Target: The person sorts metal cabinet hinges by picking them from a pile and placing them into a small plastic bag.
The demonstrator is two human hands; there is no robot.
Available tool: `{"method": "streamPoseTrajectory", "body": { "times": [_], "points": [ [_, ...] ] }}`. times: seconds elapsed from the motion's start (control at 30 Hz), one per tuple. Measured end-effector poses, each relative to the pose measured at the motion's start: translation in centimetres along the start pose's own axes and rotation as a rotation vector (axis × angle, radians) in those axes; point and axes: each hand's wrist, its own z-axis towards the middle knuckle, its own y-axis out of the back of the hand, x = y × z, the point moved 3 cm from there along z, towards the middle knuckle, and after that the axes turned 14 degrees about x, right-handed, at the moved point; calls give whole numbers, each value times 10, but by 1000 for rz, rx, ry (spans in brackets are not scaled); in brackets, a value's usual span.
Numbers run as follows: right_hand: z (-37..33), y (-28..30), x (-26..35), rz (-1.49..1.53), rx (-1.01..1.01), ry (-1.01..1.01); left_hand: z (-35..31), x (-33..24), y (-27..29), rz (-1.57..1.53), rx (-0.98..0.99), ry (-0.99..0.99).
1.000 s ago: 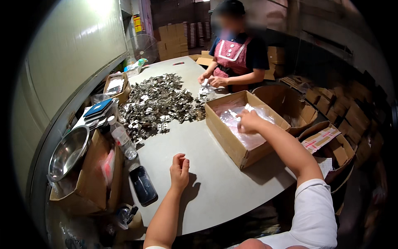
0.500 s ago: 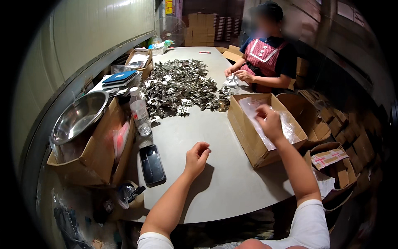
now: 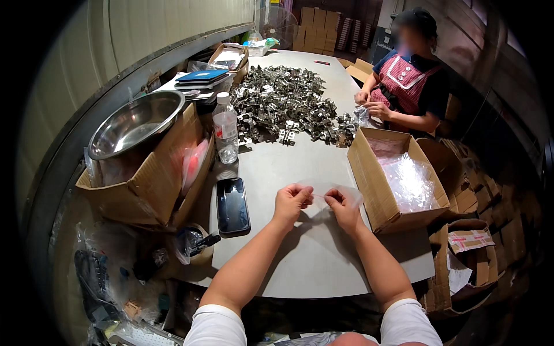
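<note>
Pinching a clear plastic bag (image 3: pixel 317 210) between thumb and forefinger, the left hand (image 3: pixel 293 203) hangs over the near part of the table (image 3: pixel 277 173) in my view. The right hand (image 3: pixel 343 209) pinches the same bag from its right side. I see the bag lying between the two hands, touching the fingertips of both, with a thin reddish line showing in the gap. From here I cannot tell whether its mouth is parted.

Just right of the right hand I have an open cardboard box (image 3: pixel 369 199), with shiny plastic packaging (image 3: pixel 407 181) inside. Left of the left hand, a black phone (image 3: pixel 233 206) lies flat, and a clear bottle (image 3: pixel 225 130) stands upright on its far side. Farther left, a metal bowl (image 3: pixel 135 124) rests tilted on a second box (image 3: pixel 156 184).

I find a heap of small metal pieces (image 3: pixel 283 104) on the far part of the table, well apart from both hands. At the far right, a co-worker (image 3: pixel 404 78) in a red checked apron has both hands together near the heap.
</note>
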Motion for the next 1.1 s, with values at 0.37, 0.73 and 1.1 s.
{"method": "streamPoseTrajectory", "body": {
  "times": [0.37,0.73,1.1],
  "points": [
    [-5,21,-5,108,-345,22,-4,-31,5,246,-29,-356],
    [-15,-9,42,-545,-240,308,-6,-4,-16,176,230,141],
    [-11,-6,21,-163,-159,91,-8,0,-7,217,203,202]
  ]
}}
